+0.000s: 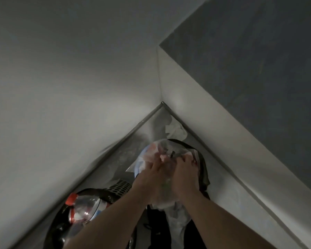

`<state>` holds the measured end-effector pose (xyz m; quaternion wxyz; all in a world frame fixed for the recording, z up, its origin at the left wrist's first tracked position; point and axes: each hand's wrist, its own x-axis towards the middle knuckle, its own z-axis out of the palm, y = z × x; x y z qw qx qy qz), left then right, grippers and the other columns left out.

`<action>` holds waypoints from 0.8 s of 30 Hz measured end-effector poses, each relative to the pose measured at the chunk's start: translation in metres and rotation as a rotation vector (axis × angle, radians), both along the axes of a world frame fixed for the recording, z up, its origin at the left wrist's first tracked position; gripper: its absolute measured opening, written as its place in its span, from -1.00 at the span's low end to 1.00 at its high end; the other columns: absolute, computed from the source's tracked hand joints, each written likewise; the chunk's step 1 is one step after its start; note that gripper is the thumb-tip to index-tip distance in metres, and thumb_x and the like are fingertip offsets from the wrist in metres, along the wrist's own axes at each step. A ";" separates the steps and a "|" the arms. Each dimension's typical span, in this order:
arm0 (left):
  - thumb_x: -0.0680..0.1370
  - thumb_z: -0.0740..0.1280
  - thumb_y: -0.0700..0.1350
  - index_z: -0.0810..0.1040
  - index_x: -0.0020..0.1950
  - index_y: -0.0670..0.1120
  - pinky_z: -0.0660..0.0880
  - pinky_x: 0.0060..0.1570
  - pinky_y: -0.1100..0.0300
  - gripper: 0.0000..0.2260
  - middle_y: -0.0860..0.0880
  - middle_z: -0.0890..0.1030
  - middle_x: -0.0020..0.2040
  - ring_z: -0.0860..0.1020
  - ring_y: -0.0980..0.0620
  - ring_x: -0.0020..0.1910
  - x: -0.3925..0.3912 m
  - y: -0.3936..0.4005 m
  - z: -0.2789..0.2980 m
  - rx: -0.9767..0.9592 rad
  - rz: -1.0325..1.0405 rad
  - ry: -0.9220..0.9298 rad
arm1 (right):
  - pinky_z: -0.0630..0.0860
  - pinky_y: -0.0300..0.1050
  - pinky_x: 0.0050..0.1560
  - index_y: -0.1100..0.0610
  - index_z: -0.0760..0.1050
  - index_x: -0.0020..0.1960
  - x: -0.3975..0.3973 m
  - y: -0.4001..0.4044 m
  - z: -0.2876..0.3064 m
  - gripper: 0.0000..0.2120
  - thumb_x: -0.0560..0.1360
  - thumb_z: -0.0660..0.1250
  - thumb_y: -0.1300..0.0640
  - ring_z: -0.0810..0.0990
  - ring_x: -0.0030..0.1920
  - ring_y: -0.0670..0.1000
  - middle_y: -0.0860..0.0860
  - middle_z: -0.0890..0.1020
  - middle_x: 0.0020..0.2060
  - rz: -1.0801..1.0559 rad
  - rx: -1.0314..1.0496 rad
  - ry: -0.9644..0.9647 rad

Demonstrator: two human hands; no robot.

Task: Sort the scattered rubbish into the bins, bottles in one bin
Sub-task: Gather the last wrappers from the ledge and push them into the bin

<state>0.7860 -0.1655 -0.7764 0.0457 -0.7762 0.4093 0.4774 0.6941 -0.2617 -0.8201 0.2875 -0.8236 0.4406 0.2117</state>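
The picture is dark and blurry, and the bottom edge cuts off the bin with the black bag (61,229) on the left, where a clear bottle (84,209) with a red cap lies on top. The left hand (151,174) and the right hand (184,172) both squeeze a crumpled clear plastic bag (151,153) above the second bin (204,169), which they mostly hide. The bottle's red label is too blurry to read, and a white paper scrap (175,130) lies in the corner.
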 end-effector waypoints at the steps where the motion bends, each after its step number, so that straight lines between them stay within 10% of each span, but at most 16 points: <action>1: 0.66 0.21 -0.11 -0.11 0.66 -0.03 0.21 0.51 -0.15 -0.33 -0.12 -0.11 0.65 -0.01 -0.23 0.61 -0.001 0.001 -0.013 0.002 0.005 -0.013 | 0.46 0.02 0.34 0.09 0.37 0.46 0.000 0.003 -0.012 -0.59 0.62 0.19 0.08 0.43 0.36 0.15 0.12 0.35 0.43 0.020 -0.014 0.013; 15: 0.65 0.21 0.00 0.05 0.64 -0.10 0.01 0.58 -0.14 -0.39 -0.14 0.05 0.64 -0.01 -0.20 0.61 -0.005 -0.013 -0.125 0.210 -0.234 -0.154 | 0.24 0.16 0.50 0.06 0.20 0.57 -0.003 0.008 -0.133 -0.41 0.63 0.04 -0.21 0.30 0.48 0.19 0.15 0.31 0.51 0.190 0.078 0.155; 24: 0.65 0.22 0.02 -0.04 0.65 0.14 0.05 0.57 -0.15 -0.36 0.02 -0.09 0.66 -0.08 -0.20 0.61 -0.008 0.009 -0.094 0.127 0.056 -0.017 | 0.31 0.00 0.47 -0.03 0.21 0.55 -0.019 -0.003 -0.017 -0.46 0.62 0.18 -0.16 0.24 0.50 0.07 0.00 0.27 0.52 0.176 0.177 -0.074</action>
